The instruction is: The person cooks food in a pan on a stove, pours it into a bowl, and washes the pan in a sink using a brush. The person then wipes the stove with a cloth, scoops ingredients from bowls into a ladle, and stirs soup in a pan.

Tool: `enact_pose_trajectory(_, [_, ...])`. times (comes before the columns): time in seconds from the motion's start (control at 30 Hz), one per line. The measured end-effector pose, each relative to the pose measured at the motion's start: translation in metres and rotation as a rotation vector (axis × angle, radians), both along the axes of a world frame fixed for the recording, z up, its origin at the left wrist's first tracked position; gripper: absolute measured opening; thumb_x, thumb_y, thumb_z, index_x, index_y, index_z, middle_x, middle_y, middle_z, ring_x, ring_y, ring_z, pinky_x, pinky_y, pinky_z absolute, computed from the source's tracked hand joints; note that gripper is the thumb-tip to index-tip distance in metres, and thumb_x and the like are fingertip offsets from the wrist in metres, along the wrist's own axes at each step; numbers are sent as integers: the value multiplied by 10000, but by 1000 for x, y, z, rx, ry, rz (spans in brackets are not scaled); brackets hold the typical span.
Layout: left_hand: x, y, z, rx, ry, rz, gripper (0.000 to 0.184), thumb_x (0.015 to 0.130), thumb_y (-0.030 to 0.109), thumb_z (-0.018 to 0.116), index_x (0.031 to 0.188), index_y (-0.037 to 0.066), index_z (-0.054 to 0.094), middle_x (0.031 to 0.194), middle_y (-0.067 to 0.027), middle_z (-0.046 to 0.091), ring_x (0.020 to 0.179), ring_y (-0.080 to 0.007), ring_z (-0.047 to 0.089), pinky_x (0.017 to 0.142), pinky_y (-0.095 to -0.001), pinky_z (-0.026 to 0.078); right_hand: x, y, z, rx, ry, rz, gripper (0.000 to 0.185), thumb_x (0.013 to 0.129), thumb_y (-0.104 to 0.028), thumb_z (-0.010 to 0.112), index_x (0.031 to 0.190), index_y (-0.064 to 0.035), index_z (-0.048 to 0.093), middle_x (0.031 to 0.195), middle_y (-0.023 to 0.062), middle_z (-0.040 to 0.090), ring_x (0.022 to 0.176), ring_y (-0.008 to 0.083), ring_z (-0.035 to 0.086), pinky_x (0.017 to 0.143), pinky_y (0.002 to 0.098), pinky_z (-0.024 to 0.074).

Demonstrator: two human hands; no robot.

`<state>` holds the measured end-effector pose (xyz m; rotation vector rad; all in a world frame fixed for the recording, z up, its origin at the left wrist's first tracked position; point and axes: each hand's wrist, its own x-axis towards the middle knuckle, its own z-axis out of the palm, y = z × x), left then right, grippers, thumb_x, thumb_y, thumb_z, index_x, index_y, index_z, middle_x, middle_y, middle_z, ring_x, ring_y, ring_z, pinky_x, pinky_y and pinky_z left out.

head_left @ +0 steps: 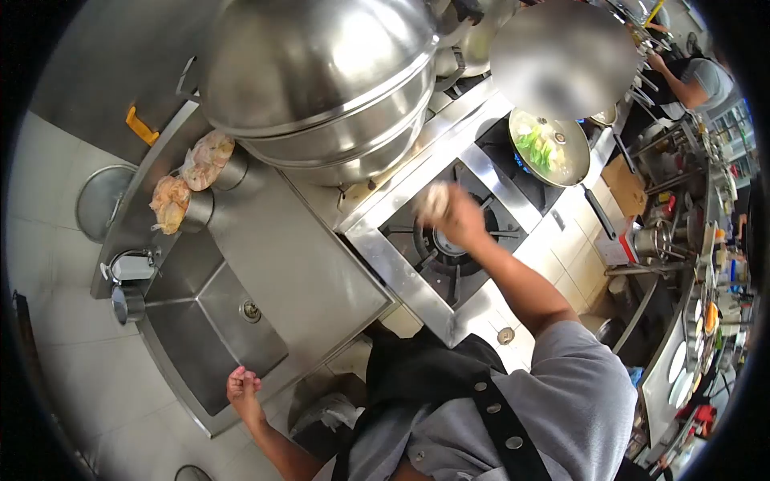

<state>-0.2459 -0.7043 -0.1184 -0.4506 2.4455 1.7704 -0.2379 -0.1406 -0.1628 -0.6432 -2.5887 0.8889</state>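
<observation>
My right hand [463,219] is closed on a wadded whitish cloth [435,202], smeared by motion, above a gas burner [449,240] with a black pan support. My left hand [244,390] hangs over the front edge of the steel sink [200,353], its fingers curled and nothing visible in them. Right of the burner, a frying pan [573,152] with pale liquid and green vegetables sits on a lit burner, its black handle pointing towards the front right.
A large domed steel steamer [321,80] stands behind the counter [281,248]. Two steel containers with plastic-bagged contents [207,160] sit by the back ledge. A tap [136,264] rises over the sink. Another person [694,80] stands far right, near shelves of cookware.
</observation>
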Motion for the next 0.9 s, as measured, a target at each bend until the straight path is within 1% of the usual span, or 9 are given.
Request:
enact_pose_trajectory(0.1, [31,28,7,-94,-52,-8,209,871,110,623,1044,12,557,814,-26,586,676,-89,540,595,-216,448,-43,95,-26,126,-321,-158,825,704,-409,748,1315,-11,361,1223,251,491,1131,404,485,891,450,435])
enact_pose_trajectory(0.17, [52,47,17,-135,-83,5,207,872,117,625,1040,16,557,815,-23,589,668,-91,539,584,-217,443,-75,155,-126,416,-218,-84,688,837,-337,580,1370,2,310,1349,240,406,1219,401,410,1006,461,368])
enact_pose_trajectory(0.27, [85,61,29,-165,-106,52,211,873,136,632,1029,15,557,812,-26,592,653,-99,541,572,-226,439,-94,173,-144,201,-389,-57,370,844,-233,527,1148,-30,590,1238,181,495,1154,330,465,1014,494,322])
enact_pose_trajectory(0.47, [146,68,43,-174,-118,153,243,870,182,650,1017,9,561,803,-38,599,661,-108,555,583,-228,452,-86,161,-123,520,-318,-87,232,813,-126,523,985,-65,667,1073,131,586,1044,284,528,923,421,399])
enact_pose_trajectory(0.57, [172,65,35,-156,-130,224,247,870,193,651,1008,7,566,806,-43,602,663,-111,560,585,-229,456,-120,163,-236,409,-115,86,234,804,-111,525,985,-37,653,1039,137,606,1005,283,555,912,419,417])
enact_pose_trajectory(0.6, [179,65,33,-148,-159,253,247,870,194,651,1008,6,568,808,-45,604,662,-112,561,584,-230,457,-121,115,-212,192,-329,53,192,781,-143,547,886,-56,681,882,158,634,896,306,597,816,392,473])
enact_pose_trajectory(0.67, [175,73,24,-126,-199,257,255,871,198,652,1014,4,571,811,-45,605,666,-110,560,589,-230,455,-127,17,-248,636,-179,444,188,801,-111,523,881,-30,673,919,164,629,933,294,596,853,397,469])
enact_pose_trajectory(0.77, [152,89,14,-129,-222,160,262,877,210,646,1026,7,574,813,-36,602,688,-106,554,614,-234,450,-107,-105,-148,188,-376,589,221,806,-132,552,981,-42,652,1103,155,592,1026,297,578,897,399,467])
enact_pose_trajectory(0.9, [134,82,19,-160,-161,31,250,891,226,633,1025,21,583,811,-24,598,710,-107,548,639,-244,446,-101,-64,-111,162,-438,502,252,826,-158,563,1041,-47,630,1165,147,571,1062,296,583,874,411,505])
